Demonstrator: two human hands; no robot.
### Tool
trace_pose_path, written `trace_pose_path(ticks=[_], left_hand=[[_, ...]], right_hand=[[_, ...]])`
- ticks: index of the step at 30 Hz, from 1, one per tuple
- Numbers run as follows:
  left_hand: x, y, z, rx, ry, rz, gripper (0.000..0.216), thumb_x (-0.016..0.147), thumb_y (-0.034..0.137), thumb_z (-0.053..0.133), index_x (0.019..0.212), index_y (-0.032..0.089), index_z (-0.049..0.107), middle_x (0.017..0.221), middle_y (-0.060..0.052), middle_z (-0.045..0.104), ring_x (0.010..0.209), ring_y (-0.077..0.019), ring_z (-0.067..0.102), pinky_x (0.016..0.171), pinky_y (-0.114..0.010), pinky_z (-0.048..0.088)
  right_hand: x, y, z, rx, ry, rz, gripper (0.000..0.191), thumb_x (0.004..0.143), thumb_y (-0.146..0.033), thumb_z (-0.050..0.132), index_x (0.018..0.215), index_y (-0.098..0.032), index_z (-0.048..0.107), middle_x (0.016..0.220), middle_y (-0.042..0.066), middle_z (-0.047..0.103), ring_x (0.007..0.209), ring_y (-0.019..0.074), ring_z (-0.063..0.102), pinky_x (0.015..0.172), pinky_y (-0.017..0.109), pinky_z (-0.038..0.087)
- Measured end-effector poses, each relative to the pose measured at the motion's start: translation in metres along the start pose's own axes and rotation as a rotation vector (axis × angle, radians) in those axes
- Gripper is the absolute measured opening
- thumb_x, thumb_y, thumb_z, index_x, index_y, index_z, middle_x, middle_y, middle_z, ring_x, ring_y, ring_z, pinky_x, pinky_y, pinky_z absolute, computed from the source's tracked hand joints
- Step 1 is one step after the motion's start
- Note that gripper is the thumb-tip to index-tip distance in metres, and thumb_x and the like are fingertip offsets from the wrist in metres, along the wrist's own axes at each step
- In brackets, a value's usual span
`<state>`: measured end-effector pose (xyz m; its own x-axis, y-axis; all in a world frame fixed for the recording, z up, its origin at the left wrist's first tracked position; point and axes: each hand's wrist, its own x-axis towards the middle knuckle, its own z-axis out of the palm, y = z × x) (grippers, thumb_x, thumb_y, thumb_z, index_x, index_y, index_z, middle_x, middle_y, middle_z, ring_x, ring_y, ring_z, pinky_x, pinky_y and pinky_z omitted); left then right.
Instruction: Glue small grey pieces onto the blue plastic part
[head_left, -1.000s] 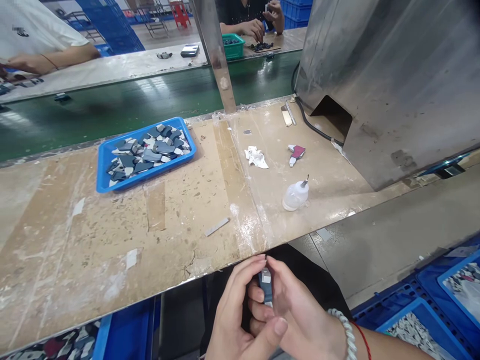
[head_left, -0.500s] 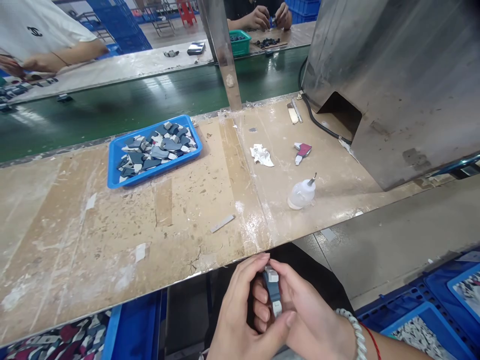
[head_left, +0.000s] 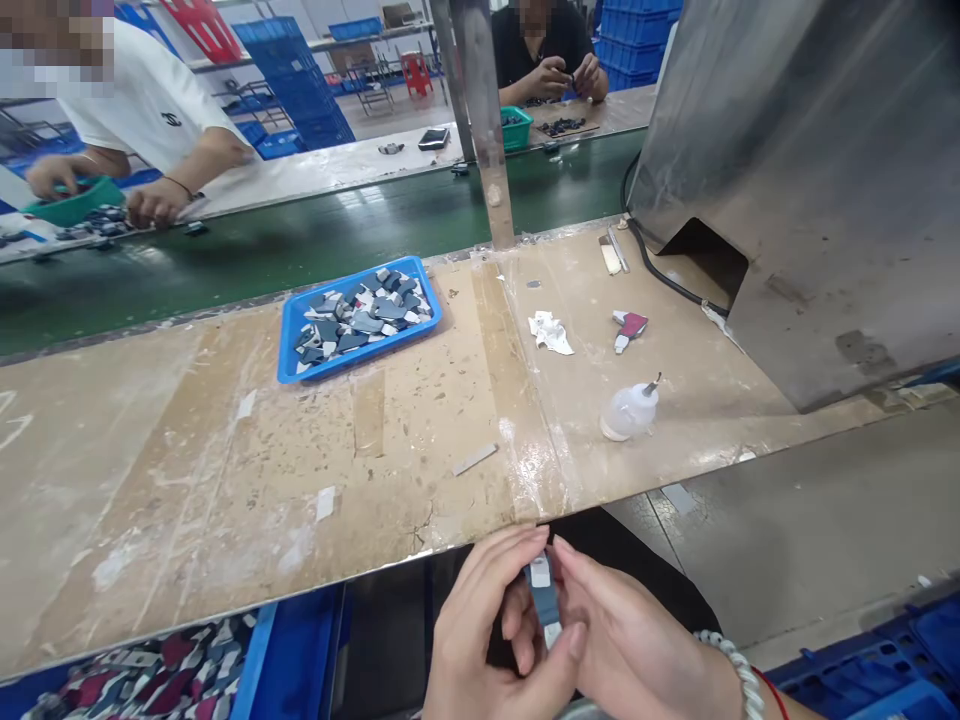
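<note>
Head view: both hands meet just below the near edge of the worktable (head_left: 225, 480), over the person's lap. The left hand (head_left: 487, 640) and right hand (head_left: 630, 650) hold a small blue-grey piece (head_left: 543, 598) between them. The piece stands roughly upright, its pale top end pinched between the left fingertips (head_left: 534, 537) and the right fingertips (head_left: 562, 549), which nearly touch above it. Its lower end, also pale, rests by the right thumb (head_left: 574, 640), which presses in from below. The fingers of both hands are drawn in narrow around the piece, closed on it and not spread. A white bead bracelet (head_left: 731, 665) and a red cord sit on the right wrist.

On the table, well apart from the hands, a blue tray (head_left: 289, 345) holds a heap of grey, blue and white cut pieces. To the right lie a crumpled white scrap (head_left: 551, 332), a small red-and-white piece (head_left: 628, 327) and a clear squeeze bottle (head_left: 628, 412) lying on its side with a thin nozzle. A big steel housing (head_left: 810, 170) stands at the right with a black cable (head_left: 660, 272) running into its opening. Beyond the table runs a green conveyor belt (head_left: 300, 240); across it, two other people work with their own hands. A blue bin (head_left: 259, 650) of mixed pieces sits under the table at the lower left.
</note>
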<state>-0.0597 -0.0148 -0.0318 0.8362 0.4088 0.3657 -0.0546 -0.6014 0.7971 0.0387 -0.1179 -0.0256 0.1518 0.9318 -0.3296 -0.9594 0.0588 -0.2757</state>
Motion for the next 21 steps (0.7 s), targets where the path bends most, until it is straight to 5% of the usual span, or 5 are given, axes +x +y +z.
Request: trace_pose_path(ticks=[3, 6, 13, 21], left_hand=[[-0.002, 0.004, -0.002, -0.026, 0.007, -0.103, 0.041, 0.092, 0.015, 0.060, 0.132, 0.025, 0.059, 0.132, -0.009, 0.065, 0.126, -0.0254, 0.060, 0.105, -0.039, 0.054], [-0.003, 0.008, -0.004, 0.001, 0.080, -0.141, 0.036, 0.094, 0.017, 0.063, 0.129, 0.025, 0.062, 0.130, -0.008, 0.067, 0.129, -0.0267, 0.058, 0.106, -0.041, 0.053], [0.003, 0.009, 0.004, 0.351, 0.424, 0.139, 0.027, 0.081, 0.003, 0.076, 0.099, 0.021, 0.070, 0.100, -0.002, 0.064, 0.105, -0.0213, 0.061, 0.093, -0.034, 0.052], [0.010, 0.002, 0.006, 0.277, 0.488, 0.195, 0.022, 0.084, 0.004, 0.073, 0.098, 0.021, 0.072, 0.093, -0.002, 0.068, 0.096, -0.0217, 0.064, 0.077, -0.035, 0.058]], right_hand=[[0.000, 0.005, -0.003, -0.003, 0.037, -0.046, 0.035, 0.089, -0.045, 0.076, 0.110, -0.018, 0.073, 0.090, 0.006, 0.072, 0.084, 0.0158, 0.067, 0.080, 0.025, 0.049], [-0.002, 0.010, -0.007, -0.020, 0.065, -0.094, 0.032, 0.091, -0.044, 0.074, 0.113, -0.021, 0.071, 0.100, 0.006, 0.074, 0.096, 0.0180, 0.069, 0.083, 0.028, 0.051], [-0.003, 0.017, -0.014, -0.168, 0.103, -0.290, 0.038, 0.089, -0.053, 0.074, 0.115, -0.028, 0.065, 0.121, 0.008, 0.071, 0.109, 0.0234, 0.068, 0.096, 0.041, 0.052], [0.003, 0.024, -0.002, -0.378, 0.153, -0.481, 0.037, 0.090, -0.056, 0.070, 0.114, -0.028, 0.062, 0.128, 0.013, 0.068, 0.123, 0.0291, 0.062, 0.105, 0.050, 0.050]])
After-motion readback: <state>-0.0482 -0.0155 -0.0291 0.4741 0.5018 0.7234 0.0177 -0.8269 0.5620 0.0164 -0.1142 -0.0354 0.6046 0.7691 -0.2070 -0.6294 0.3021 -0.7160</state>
